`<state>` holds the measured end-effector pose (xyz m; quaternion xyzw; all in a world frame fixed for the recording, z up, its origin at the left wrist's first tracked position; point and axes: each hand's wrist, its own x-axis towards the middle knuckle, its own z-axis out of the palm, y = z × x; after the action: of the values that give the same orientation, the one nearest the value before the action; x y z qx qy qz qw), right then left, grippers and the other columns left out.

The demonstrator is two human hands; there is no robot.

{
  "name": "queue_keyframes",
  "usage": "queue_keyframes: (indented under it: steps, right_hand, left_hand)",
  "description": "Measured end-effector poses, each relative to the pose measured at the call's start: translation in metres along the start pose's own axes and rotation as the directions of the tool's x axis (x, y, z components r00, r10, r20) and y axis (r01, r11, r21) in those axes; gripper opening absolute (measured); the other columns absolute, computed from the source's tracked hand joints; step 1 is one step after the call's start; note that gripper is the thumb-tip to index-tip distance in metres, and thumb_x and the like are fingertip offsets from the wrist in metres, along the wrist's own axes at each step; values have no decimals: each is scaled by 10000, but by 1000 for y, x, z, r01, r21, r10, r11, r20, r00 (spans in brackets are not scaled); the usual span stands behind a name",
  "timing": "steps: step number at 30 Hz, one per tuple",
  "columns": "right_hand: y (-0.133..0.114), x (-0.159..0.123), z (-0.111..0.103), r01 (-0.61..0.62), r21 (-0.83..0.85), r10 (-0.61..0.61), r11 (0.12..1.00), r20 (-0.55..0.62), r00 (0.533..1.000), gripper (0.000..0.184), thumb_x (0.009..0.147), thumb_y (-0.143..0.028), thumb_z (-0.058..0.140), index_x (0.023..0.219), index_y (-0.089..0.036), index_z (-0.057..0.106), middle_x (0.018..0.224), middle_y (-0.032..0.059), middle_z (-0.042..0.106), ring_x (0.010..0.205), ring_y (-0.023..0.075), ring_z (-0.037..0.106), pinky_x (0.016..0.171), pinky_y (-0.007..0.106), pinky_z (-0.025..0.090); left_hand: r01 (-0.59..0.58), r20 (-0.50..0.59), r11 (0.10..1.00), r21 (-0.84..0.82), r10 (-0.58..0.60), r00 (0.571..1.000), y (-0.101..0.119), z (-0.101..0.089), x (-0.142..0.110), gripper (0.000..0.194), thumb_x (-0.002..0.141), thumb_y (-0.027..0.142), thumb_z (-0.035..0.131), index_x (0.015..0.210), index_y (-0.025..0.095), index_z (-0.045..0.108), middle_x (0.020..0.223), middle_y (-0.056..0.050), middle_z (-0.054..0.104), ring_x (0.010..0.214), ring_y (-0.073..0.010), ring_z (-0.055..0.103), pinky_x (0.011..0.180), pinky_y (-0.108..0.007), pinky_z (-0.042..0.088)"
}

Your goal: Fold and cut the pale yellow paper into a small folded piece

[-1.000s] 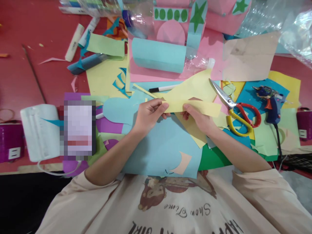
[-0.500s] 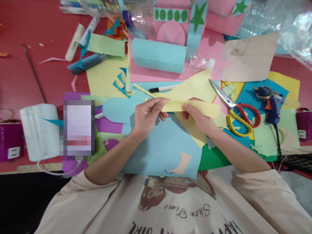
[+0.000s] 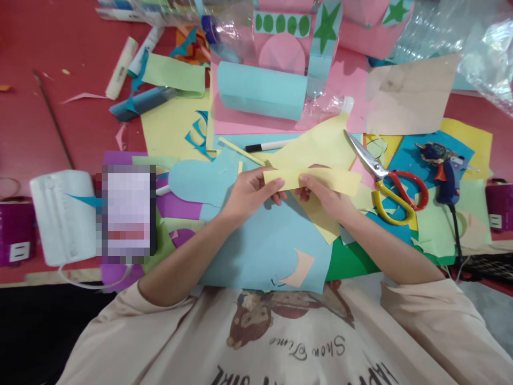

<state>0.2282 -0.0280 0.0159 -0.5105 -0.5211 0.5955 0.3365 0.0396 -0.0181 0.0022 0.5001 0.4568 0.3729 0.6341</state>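
Observation:
A narrow strip of yellow paper (image 3: 336, 181) is stretched between my two hands, above the light blue paper. My left hand (image 3: 250, 195) pinches its left part, thumb on top and fingers beneath. Near the strip's middle, my right hand (image 3: 320, 190) grips it the same way. Behind the strip lies a larger yellow paper piece (image 3: 316, 147). Scissors (image 3: 380, 171) with one red and one yellow handle rest partly spread to the right of my right hand. A black-and-white marker (image 3: 266, 145) lies just beyond my left hand.
A light blue paper-wrapped bottle (image 3: 262, 91) lies on pink paper ahead. At the right sits a blue glue gun (image 3: 447, 176) with its cord. On the left are a blurred-out phone (image 3: 129, 211), a white power bank-like box (image 3: 64, 216) and a glue stick (image 3: 121, 68). Paper scraps surround everything.
My left hand has shifted right and slightly down along the yellow strip, its thumb now nearer my right thumb. The strip's left end now shows past my left thumb.

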Motion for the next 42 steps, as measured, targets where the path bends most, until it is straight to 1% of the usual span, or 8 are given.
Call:
queue_keyframes:
  steps: [5, 18, 21, 24, 27, 31, 37, 42]
  right_hand:
    - [1, -1, 1, -34, -38, 35, 999, 10, 999, 383, 878, -493, 535, 667, -183, 614, 647, 20, 630, 609, 124, 573, 630, 277, 514]
    - [5, 1, 1, 4, 0, -4, 1000, 35, 999, 355, 898, -452, 525, 672, -193, 616, 643, 9, 619, 600, 117, 577, 642, 271, 509]
    - [7, 2, 0, 13, 18, -13, 1000, 22, 1000, 330, 894, -447, 534, 679, -207, 608, 660, 7, 628, 599, 122, 576, 638, 278, 509]
    - [6, 3, -1, 15, 44, -15, 999, -14, 1000, 307, 886, -443, 552, 693, -209, 599, 653, -2, 621, 588, 117, 571, 619, 270, 495]
    - [5, 3, -1, 4, 59, -2, 998, -39, 999, 280, 878, -425, 571, 707, -205, 598, 635, -11, 609, 579, 109, 564, 614, 260, 485]
    - [5, 3, 0, 8, 60, -5, 998, -40, 999, 286, 877, -426, 574, 693, -207, 593, 639, -9, 610, 576, 112, 564, 617, 267, 484]
    - [5, 2, 0, 24, 6, -24, 1000, 36, 999, 356, 906, -447, 517, 654, -202, 574, 636, -2, 592, 608, 120, 564, 651, 277, 480]
    - [5, 0, 1, -9, -42, 12, 999, 80, 997, 398, 875, -533, 516, 654, -207, 571, 648, 10, 595, 641, 141, 566, 685, 302, 483]
  left_hand:
    - [69, -36, 995, 71, -66, 997, 3, 1, -1, 374, 712, 503, 723, 656, 148, 619, 567, -21, 672, 431, -98, 586, 421, -203, 450]
    - [50, -50, 997, 55, -47, 998, 4, 3, 1, 400, 681, 524, 746, 641, 150, 612, 541, -20, 668, 414, -106, 592, 401, -199, 458]
    - [37, -69, 999, 17, -36, 997, 2, 3, 2, 408, 689, 543, 736, 672, 150, 625, 552, -26, 679, 420, -116, 610, 410, -203, 485]
    - [17, -101, 1000, -20, -19, 995, -1, 1, 1, 433, 754, 578, 658, 701, 150, 627, 589, -39, 696, 455, -134, 648, 471, -222, 544]
    - [-7, -118, 1000, -8, 6, 993, -4, 0, 1, 435, 800, 577, 608, 774, 144, 650, 633, -50, 711, 512, -159, 687, 529, -247, 579]
    - [-28, -142, 1000, 1, 28, 989, -3, 1, 0, 468, 796, 590, 603, 875, 133, 665, 629, -49, 710, 530, -177, 699, 535, -269, 592]
    - [39, -66, 998, -46, -42, 997, -1, 5, 1, 479, 650, 542, 763, 884, 143, 640, 606, -16, 707, 504, -159, 687, 480, -224, 567]
    - [93, -49, 996, -11, -94, 994, 0, 5, 0, 383, 668, 488, 769, 764, 149, 619, 610, -21, 718, 508, -147, 683, 473, -206, 554]
